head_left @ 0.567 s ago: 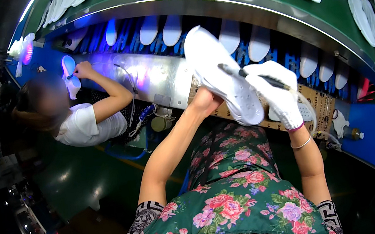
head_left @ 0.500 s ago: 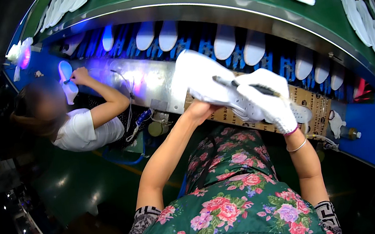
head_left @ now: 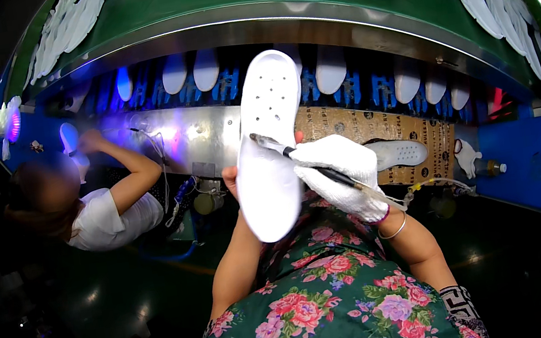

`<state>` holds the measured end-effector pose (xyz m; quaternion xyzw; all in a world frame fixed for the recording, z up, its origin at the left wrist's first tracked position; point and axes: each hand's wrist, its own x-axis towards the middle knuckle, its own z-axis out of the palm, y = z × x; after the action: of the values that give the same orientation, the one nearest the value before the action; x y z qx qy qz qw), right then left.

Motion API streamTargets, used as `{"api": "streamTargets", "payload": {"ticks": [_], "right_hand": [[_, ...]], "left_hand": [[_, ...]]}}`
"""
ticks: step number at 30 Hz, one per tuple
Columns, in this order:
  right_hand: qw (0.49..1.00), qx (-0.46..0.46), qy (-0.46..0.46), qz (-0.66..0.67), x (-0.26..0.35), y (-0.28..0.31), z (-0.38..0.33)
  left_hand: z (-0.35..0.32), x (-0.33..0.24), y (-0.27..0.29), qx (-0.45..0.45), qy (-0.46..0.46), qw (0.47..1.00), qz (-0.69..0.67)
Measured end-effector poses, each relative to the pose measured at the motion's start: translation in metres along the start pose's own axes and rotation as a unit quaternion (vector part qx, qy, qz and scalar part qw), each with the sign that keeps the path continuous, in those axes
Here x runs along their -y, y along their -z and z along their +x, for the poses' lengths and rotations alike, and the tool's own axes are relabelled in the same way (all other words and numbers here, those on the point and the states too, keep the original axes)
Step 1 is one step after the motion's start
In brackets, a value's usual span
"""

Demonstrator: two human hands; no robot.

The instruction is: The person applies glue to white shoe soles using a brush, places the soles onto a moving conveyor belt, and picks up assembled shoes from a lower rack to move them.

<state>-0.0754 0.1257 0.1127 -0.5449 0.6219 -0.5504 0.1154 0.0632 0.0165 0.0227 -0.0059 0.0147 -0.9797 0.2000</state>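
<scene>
My bare left hand (head_left: 230,180) grips a white shoe sole (head_left: 268,176) from beneath; only its fingers show at the two edges of the sole. The sole's flat face is up, its long side running away from me, with several small holes in the far half. In a white glove, my right hand (head_left: 340,169) closes round a dark-handled brush (head_left: 272,144). The bristles touch or hover just over the middle of the sole. A thin pale tube (head_left: 400,203) trails from near my right wrist.
Another white sole (head_left: 400,153) lies on the cardboard-covered bench (head_left: 330,122). White soles stand in blue clips (head_left: 346,89) beneath a curved green conveyor (head_left: 205,2). At the left a co-worker (head_left: 113,208) handles a sole. A bottle (head_left: 492,168) rests on the blue panel (head_left: 533,166).
The sole has turned from lying crosswise to pointing lengthwise away from me, its holed face now in full view. My right hand has moved left and down with the brush.
</scene>
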Motion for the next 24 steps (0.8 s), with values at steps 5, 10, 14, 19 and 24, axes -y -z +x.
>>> {"api": "streamTargets", "payload": {"ticks": [5,10,14,19,24], "right_hand": [[0.999,-0.02,0.025,-0.014,0.003,0.0,0.004],[0.992,-0.05,0.091,-0.069,0.008,0.003,0.025],[0.982,-0.072,0.117,-0.127,0.008,0.008,0.037],[0.983,-0.058,0.08,-0.153,0.015,0.004,0.027],[0.996,-0.09,0.006,0.002,0.017,-0.002,0.024]], "left_hand": [[0.016,0.022,0.006,0.043,-0.055,0.995,0.065],[0.009,0.026,0.036,-0.046,-0.059,0.996,0.046],[0.008,0.042,0.033,-0.066,-0.053,0.991,0.1],[0.012,0.046,0.028,-0.081,-0.014,0.989,0.12],[0.019,0.039,0.025,-0.097,-0.037,0.977,0.188]]}}
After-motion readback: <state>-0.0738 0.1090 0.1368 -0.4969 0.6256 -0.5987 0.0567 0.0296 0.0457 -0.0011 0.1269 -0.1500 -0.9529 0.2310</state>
